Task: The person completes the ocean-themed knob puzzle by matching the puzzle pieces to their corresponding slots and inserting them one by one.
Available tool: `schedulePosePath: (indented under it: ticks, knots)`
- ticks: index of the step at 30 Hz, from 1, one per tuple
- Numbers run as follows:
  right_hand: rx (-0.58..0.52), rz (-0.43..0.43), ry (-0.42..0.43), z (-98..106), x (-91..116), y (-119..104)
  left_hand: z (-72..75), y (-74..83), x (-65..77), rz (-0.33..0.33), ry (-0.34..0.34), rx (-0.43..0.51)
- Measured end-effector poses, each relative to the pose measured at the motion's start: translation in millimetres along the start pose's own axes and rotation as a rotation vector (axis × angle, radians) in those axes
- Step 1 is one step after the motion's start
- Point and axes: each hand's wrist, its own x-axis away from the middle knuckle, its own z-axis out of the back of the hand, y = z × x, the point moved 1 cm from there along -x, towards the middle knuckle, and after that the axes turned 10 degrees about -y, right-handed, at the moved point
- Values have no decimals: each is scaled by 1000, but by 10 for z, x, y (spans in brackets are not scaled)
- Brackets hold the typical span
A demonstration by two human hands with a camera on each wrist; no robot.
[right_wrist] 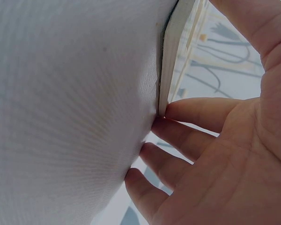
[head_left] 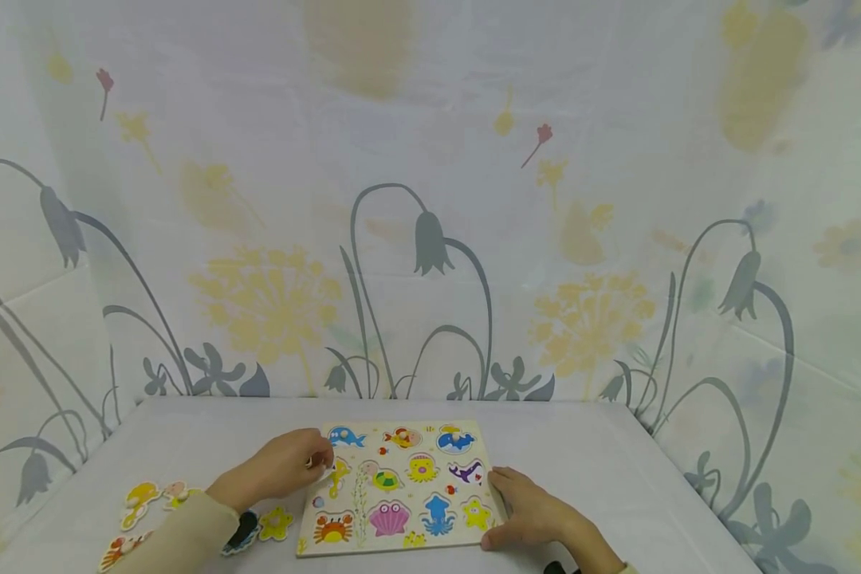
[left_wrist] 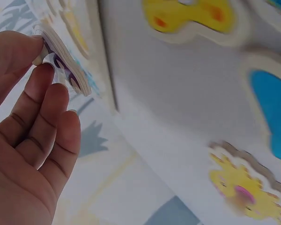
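Observation:
My left hand point(head_left: 301, 462) is over the left side of a wooden puzzle board point(head_left: 373, 547) printed with sea animals. In the left wrist view, its thumb and fingertips pinch a small wooden puzzle piece point(left_wrist: 68, 65) with a purple print. The piece is tilted edge-on, so which animal it shows cannot be made out. At the board's right edge, my right hand point(head_left: 534, 510) rests with spread fingers. In the right wrist view, fingertips point(right_wrist: 172, 111) touch the board's side point(right_wrist: 174, 56) and the white tabletop.
Loose pieces lie left of the board: a yellow star point(head_left: 276, 523), a dark piece point(head_left: 242, 532), a red crab point(head_left: 120, 550) and a yellow piece point(head_left: 140, 498). My left forearm partly covers this group. A flower-printed curtain point(head_left: 430, 319) stands behind the white table point(head_left: 581, 446).

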Motion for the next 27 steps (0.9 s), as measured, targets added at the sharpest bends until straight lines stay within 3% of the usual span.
schedulePosePath:
  ticks: [5, 17, 27]
  knots:
    - [-6, -6, 1, -1, -7, 9, 5, 132, -138, -90, 19, -20]
    - [-9, -1, -2, 5, 20, -13, -82, 488, -484, -195, -32, -10]
    - [-8, -4, -6, 12, 4, -13, -161, 754, -755, -180, -63, 38]
